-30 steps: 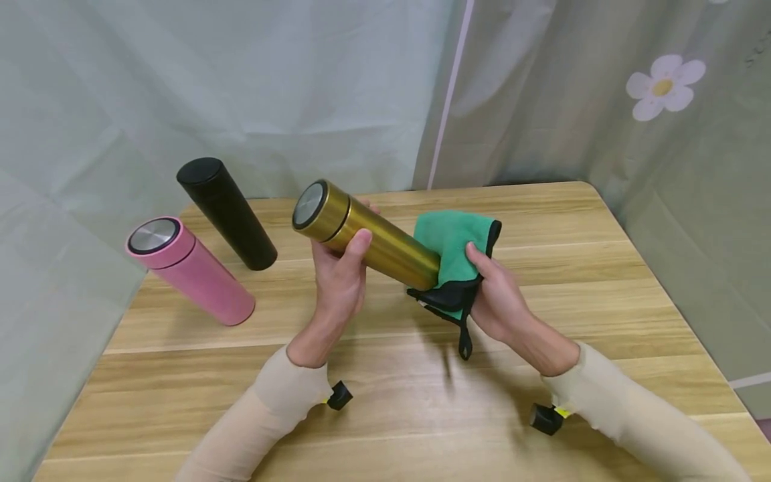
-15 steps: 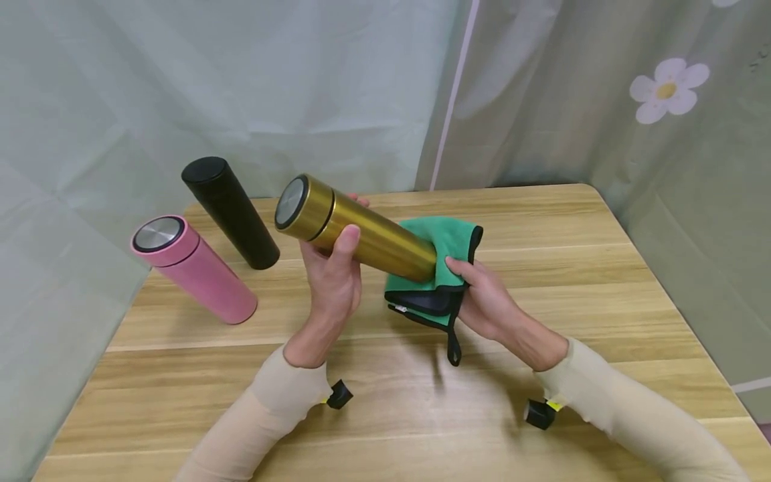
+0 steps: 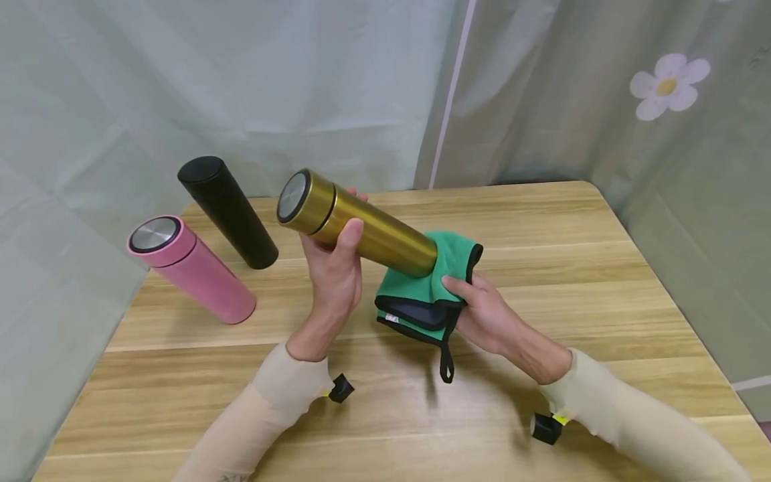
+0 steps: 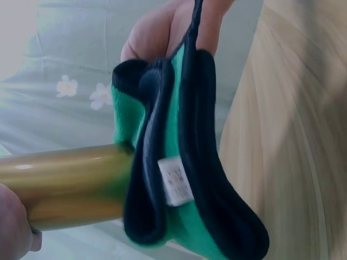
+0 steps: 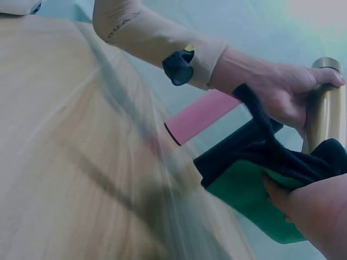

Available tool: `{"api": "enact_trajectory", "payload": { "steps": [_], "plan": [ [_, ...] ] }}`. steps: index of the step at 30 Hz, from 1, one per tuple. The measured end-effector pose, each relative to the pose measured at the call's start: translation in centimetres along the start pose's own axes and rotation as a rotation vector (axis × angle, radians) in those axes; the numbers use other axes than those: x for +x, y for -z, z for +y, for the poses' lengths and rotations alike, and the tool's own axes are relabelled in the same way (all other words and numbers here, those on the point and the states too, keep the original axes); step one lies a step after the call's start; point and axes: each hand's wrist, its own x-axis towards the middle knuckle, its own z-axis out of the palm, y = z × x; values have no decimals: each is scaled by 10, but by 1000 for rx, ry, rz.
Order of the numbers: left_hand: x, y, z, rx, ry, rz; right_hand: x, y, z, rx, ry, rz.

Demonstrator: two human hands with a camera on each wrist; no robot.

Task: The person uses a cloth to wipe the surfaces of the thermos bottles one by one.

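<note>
A gold thermos bottle (image 3: 385, 237) is held tilted above the table, its silver-topped lid toward the upper left. My left hand (image 3: 332, 274) grips it below the lid, thumb across the near side. In my right hand (image 3: 490, 314) is a folded green cloth (image 3: 415, 286) with black edging and a hanging loop, pinched under the thumb. The cloth lies against the bottle's lower end and hides its base. A white tag (image 4: 175, 181) on the cloth shows in the left wrist view. Most right fingers are hidden behind the cloth.
A pink thermos bottle (image 3: 195, 271) and a black thermos bottle (image 3: 231, 214) stand at the left of the wooden table (image 3: 578, 268). Behind hangs a pale curtain (image 3: 289, 80) with a flower print. Each sleeve carries a small black camera.
The bottle's lid end has shifted left and slightly up. My right hand has moved left and a little down with the cloth. The pink and black bottles stay in place.
</note>
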Motion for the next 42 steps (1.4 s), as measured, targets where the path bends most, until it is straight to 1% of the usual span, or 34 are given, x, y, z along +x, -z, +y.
{"api": "enact_trajectory", "payload": {
  "steps": [6, 10, 12, 17, 20, 22, 26, 29, 31, 38, 42],
  "plan": [
    [6, 2, -7, 61, 10, -11, -6, 3, 4, -22, 5, 59],
    [8, 2, -11, 139, 32, -22, -10, 6, 4, -7, 4, 101],
    [9, 2, -13, 196, 44, -29, -12, 7, 3, -3, 8, 117],
    [13, 5, -21, 391, 65, -45, -21, 11, 0, 4, 23, 143],
    [19, 8, -28, 468, 78, -64, -27, 14, -3, 16, 30, 147],
    [24, 11, -34, 504, 82, -82, -31, 18, -6, 36, 25, 153],
    [35, 18, -46, 589, 102, -111, -40, 26, -11, 115, 4, 191],
    [43, 21, -54, 615, 128, -116, -48, 32, -15, 167, -5, 200],
    [48, 22, -59, 609, 143, -117, -54, 34, -19, 175, -2, 192],
    [70, 19, -82, 607, 162, -123, -68, 42, -28, 145, 1, 207],
    [80, 16, -94, 616, 179, -123, -73, 46, -29, 138, 16, 201]
  ]
}}
